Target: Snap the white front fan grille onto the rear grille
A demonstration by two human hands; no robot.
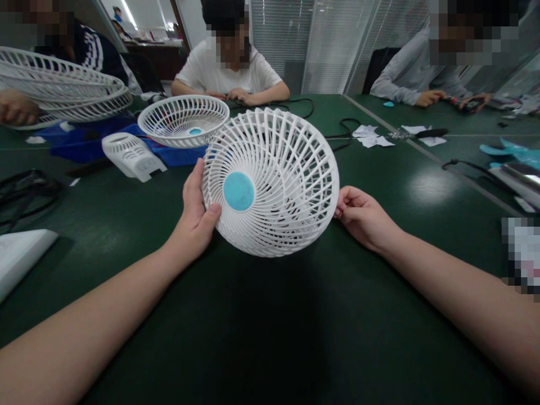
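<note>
A white plastic fan grille [278,169] with a round blue centre disc [238,191] is held tilted above the dark green table [270,326], its domed front turned toward me. My left hand [194,216] grips its left rim, thumb on the front ribs. On the opposite side, my right hand [358,216] pinches the right rim with curled fingers.
A second white grille [183,119] lies on blue cloth [80,143] behind, next to a white fan base part [131,156]. Larger grilles [63,90] are stacked far left. Three people sit across the table. Black cables [25,194], paper scraps [373,136] and a white box [19,256] lie around.
</note>
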